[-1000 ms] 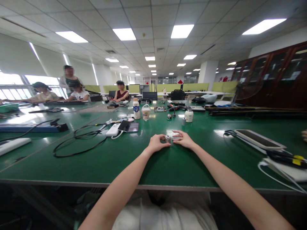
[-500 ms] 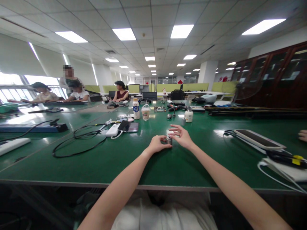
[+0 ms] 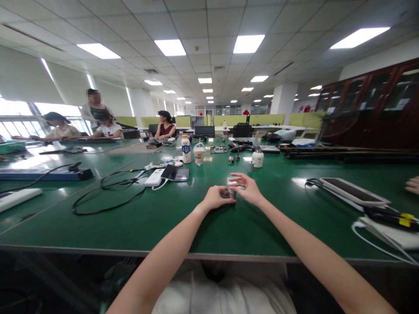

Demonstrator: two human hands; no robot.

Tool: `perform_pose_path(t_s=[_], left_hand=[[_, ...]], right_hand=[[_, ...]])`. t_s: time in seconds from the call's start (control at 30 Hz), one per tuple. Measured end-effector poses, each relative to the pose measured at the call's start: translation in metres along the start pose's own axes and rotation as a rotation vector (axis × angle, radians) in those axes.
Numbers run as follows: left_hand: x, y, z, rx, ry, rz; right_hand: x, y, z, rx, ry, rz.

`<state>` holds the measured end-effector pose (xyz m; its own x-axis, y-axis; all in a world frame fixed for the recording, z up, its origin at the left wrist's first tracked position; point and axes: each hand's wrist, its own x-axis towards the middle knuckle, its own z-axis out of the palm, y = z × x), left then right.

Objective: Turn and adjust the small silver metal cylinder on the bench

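A small grey metal cylinder [image 3: 232,194] stands upright on the green table in front of me. My left hand [image 3: 216,197] is closed around it from the left, its thumb low on the near side. From the right, my right hand [image 3: 248,188] bends over the cylinder's top, with thumb and fingertips closed at the upper end. Whether a separate small part is between those fingertips is hidden. Another small grey cylinder [image 3: 250,166] stands farther back, beside a white round jar [image 3: 258,158].
Behind are a bottle [image 3: 186,149], a lidded cup [image 3: 199,154] and a circuit board [image 3: 218,149]. To the left lie a white power bank [image 3: 153,177] and a black cable [image 3: 87,213]. At right rests a phone-like device [image 3: 353,190]; another person's hand [image 3: 412,185] shows beyond.
The fingers of my right hand have dropped slightly and drawn in closer over the cylinder's top. My left hand keeps its hold in nearly the same place.
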<state>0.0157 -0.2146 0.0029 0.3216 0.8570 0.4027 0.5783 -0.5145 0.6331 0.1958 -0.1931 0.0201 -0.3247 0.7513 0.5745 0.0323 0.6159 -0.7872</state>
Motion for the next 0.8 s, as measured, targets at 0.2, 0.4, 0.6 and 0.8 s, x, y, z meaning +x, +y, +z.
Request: perform_pose_path(t_s=[0.2, 0.4, 0.6, 0.8], left_hand=[[0.0005, 0.0014, -0.0007, 0.004, 0.005, -0.018], [0.0008, 0.0012, -0.0004, -0.003, 0.008, -0.035], [0.0004, 0.0004, -0.0001, 0.009, 0.012, -0.042], [0.0010, -0.0001, -0.0005, 0.029, 0.015, -0.043]], right_hand=[[0.0003, -0.0016, 0.0005, -0.078, 0.062, 0.000], [0.0036, -0.0002, -0.0036, -0.113, 0.154, 0.005], [-0.0008, -0.0036, -0.0001, -0.094, 0.087, 0.009], [0.0036, 0.0017, -0.0046, -0.095, 0.157, 0.027]])
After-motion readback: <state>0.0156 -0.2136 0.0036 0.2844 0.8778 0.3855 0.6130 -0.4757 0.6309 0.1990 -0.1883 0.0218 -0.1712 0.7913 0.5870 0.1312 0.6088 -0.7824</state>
